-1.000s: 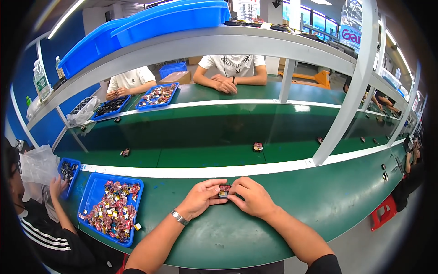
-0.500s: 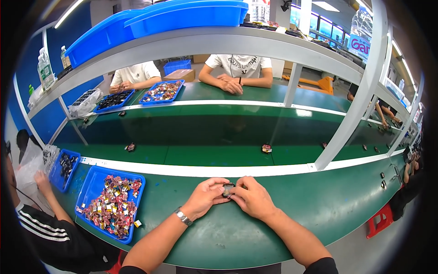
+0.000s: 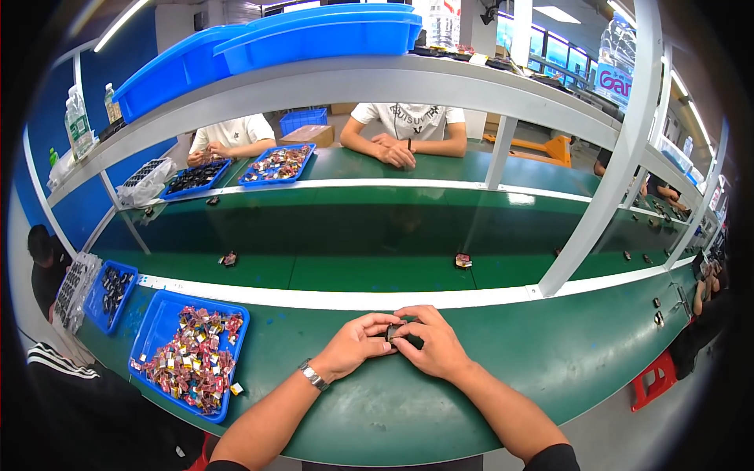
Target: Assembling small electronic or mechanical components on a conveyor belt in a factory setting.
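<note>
Just beyond the middle of the green bench, my left hand (image 3: 353, 345) and my right hand (image 3: 432, 344) meet around a small black rectangular part (image 3: 390, 333). Both hands are closed on it, thumbs and fingertips pinching it from either side. Part of a grey face shows between the fingers, while most of the piece is covered. To the left of my left forearm sits a blue tray (image 3: 163, 315) holding a heap of small red, white and yellow electronic pieces (image 3: 195, 361). One such loose piece (image 3: 236, 388) rests at the tray's right rim.
A smaller blue tray (image 3: 98, 302) of black parts stands at far left, beside a person in black (image 3: 78, 408). Past the white rail (image 3: 353, 298) runs a green belt (image 3: 369, 271) with scattered pieces. A slanted metal post (image 3: 585, 220) supports the overhead shelf (image 3: 353, 74).
My fingers have shifted on the black part, which is now tilted and more covered. The person at left has drawn their hand and the clear bag away. Pieces on the belt have moved slightly right.
</note>
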`<state>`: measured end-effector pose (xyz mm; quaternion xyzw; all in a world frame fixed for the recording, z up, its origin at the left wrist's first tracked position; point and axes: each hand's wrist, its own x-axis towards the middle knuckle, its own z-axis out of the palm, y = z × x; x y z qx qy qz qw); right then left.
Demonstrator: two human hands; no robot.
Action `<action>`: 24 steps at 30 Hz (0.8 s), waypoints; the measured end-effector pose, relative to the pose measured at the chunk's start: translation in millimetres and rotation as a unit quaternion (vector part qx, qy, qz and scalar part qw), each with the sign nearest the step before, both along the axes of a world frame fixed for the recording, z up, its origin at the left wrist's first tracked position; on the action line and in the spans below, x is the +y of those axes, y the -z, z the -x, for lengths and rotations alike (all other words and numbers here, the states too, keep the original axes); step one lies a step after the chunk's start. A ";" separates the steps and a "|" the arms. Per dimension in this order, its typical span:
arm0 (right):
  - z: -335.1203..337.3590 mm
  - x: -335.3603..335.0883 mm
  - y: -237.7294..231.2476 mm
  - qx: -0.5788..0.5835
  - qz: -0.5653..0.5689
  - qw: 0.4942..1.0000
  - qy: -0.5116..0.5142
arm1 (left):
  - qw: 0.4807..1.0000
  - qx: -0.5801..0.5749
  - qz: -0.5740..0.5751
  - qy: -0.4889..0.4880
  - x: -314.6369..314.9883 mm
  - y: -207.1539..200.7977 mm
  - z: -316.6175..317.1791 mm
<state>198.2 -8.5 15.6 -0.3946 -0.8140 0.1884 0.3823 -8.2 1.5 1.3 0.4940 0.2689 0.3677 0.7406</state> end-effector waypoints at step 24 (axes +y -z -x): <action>-8.0 1.3 -1.0 0.036 0.052 0.997 -0.053 | 0.999 0.017 0.030 -0.004 -2.5 -2.0 -1.1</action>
